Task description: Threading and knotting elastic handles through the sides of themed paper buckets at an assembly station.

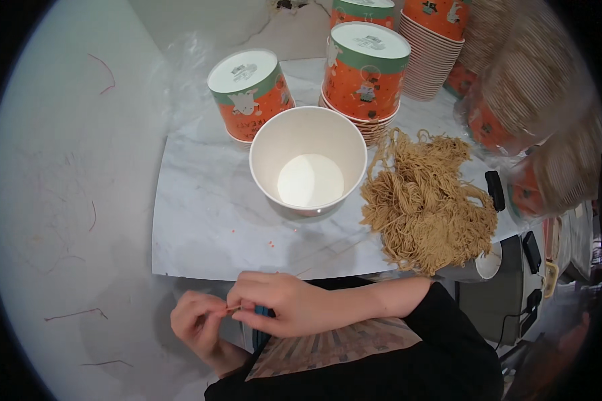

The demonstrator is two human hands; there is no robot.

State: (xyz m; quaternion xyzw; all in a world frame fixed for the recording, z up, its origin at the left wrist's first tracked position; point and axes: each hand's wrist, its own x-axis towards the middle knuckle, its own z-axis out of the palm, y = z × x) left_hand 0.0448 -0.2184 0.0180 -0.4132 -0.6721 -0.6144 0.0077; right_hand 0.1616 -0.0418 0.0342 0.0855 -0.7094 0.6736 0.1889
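Close to my body, just off the table's front edge, my left hand (197,324) and my right hand (274,302) meet fingertip to fingertip. Both pinch a short piece of thin tan cord (233,309), most of it hidden by the fingers. Beyond them an open paper bucket (264,160) stands mouth up, white inside, with a small bright spot low on its near side. To its right lies a tangled heap of tan cords (428,200). One loose strand trails from the heap toward my right hand.
Upside-down orange and green paper buckets (251,97) stand at the back, some in a tall stack (431,57). Plastic-wrapped stacks (525,80) crowd the right, near a black object (494,191). Tiny orange bits (271,244) dot the marbled tabletop (201,207). A wall borders the left.
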